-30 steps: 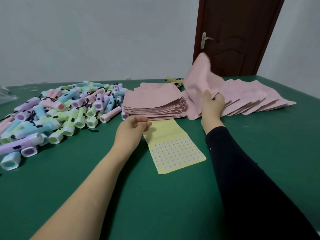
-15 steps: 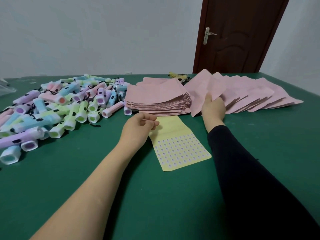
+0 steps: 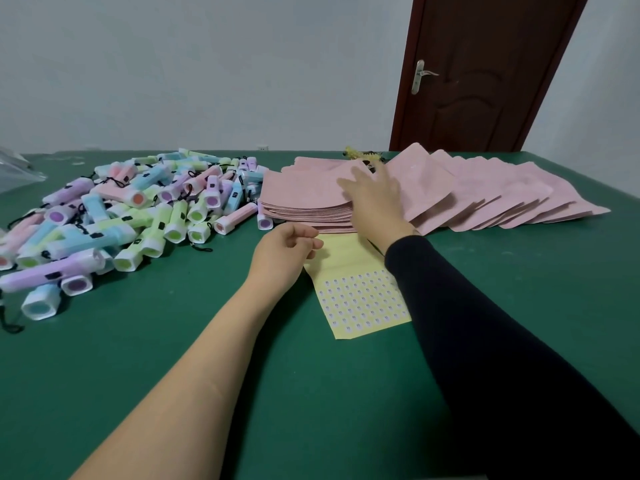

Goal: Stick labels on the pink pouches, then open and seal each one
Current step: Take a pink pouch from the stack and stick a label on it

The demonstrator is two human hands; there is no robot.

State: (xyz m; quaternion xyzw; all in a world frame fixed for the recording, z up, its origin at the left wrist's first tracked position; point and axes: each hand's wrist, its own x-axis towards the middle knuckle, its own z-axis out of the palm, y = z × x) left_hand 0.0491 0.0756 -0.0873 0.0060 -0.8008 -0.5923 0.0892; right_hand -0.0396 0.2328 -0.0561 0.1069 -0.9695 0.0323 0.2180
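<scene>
Pouches (image 3: 304, 199) — flat stack (right hand (image 3: 375, 200) atop)

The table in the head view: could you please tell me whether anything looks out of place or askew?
Nothing looks damaged or spilled. The yellow label sheet lies skewed, partly hidden by the right sleeve. The torches are a jumbled heap, and the pouches beside the neat stack are fanned out.

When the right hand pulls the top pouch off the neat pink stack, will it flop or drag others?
Probably floppy: the fanned pouches beside the stack curve and lean rather than lie stiff. Likely very light: each looks thin and flat. Neighbours may slide along, since the right hand is spread over loosely stacked, uneven edges.
</scene>
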